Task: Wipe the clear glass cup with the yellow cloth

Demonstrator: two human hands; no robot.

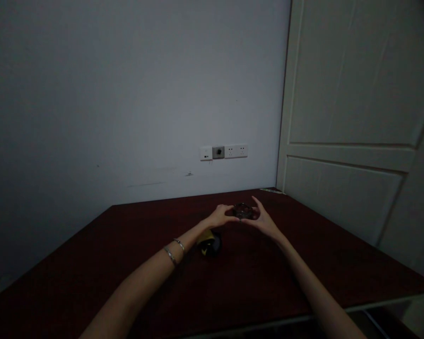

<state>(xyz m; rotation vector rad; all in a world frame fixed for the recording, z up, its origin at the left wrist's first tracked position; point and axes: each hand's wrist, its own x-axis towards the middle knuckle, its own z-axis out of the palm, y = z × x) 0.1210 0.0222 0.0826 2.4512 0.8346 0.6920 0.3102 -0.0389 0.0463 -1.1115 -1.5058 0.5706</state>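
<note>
Both of my arms reach out over a dark red table. My left hand and my right hand meet around a small dark round object, held between the fingertips just above the tabletop. The dim light hides what the object is. My left fingers curl onto its left side. My right hand cups its right side with the index finger raised. Two thin bangles circle my left wrist. A small black and yellow item lies on the table just below my left hand.
A pale wall stands behind the table, with a row of white sockets. A white panelled door fills the right side. The table's near edge runs along the lower right. A thin light strip lies at the table's far corner.
</note>
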